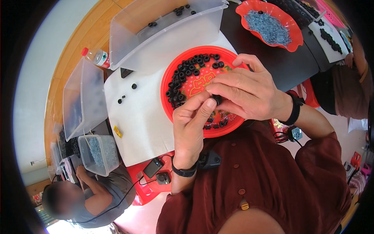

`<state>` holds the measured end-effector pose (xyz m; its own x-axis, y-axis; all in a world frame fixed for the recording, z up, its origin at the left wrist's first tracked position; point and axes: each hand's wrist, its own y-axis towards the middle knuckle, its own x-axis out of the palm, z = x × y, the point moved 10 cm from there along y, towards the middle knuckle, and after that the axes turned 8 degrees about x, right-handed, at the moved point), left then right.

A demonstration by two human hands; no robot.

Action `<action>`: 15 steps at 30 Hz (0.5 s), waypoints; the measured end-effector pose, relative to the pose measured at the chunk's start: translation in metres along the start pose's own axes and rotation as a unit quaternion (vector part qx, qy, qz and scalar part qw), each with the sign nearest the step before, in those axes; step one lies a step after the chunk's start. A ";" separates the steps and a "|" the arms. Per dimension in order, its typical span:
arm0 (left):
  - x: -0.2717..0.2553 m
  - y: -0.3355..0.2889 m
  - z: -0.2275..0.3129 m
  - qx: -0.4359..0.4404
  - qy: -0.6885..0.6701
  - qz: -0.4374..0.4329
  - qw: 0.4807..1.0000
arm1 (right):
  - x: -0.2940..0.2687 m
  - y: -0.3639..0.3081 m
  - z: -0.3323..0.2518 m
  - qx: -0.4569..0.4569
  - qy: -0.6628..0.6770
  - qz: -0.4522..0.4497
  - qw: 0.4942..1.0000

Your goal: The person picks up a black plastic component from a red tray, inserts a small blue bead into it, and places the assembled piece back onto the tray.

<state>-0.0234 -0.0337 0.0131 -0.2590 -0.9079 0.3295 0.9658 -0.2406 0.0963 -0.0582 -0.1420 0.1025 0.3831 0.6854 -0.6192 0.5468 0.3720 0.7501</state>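
Over a round red tray (pixel 165 78) my two hands meet around a small black ring-shaped part (pixel 216 99). My left hand (pixel 191 117) pinches it from the near left, thumb and forefinger at its edge. From the right, my right hand (pixel 249 91) holds the same part, its fingers bent over the top and partly hiding it. Many black ring-shaped parts (pixel 188 73) lie along the tray's far and left sides. Smaller black pieces (pixel 215 126) lie at its near edge, partly below my hands.
Clear plastic bins (pixel 167 37) stand at the far side and left, near a red-capped bottle (pixel 96 57). Loose black parts (pixel 134 86) and a yellow wrapper (pixel 117 132) lie on the white sheet (pixel 144 113). A red scalloped dish (pixel 298 35) holds blue-grey bits. Other people sit left and right.
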 end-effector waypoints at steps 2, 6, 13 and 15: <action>0.004 0.001 -0.002 -0.006 -0.014 -0.022 1.000 | -0.003 -0.001 -0.002 -0.007 -0.007 0.021 1.000; 0.003 0.002 -0.001 -0.011 -0.022 -0.028 0.999 | -0.004 0.000 -0.005 -0.017 0.002 0.033 0.999; 0.003 0.003 -0.002 -0.016 -0.036 -0.036 0.999 | -0.002 0.000 -0.001 -0.006 0.023 0.040 0.999; 0.004 0.004 -0.002 -0.017 -0.038 -0.038 0.998 | -0.002 0.000 0.000 0.002 0.026 0.035 0.999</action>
<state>-0.0208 -0.0388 0.0130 -0.3302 -0.8579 0.3938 0.9428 -0.3201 0.0931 -0.0590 -0.1441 0.1037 0.3815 0.7419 -0.5514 0.5223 0.3191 0.7908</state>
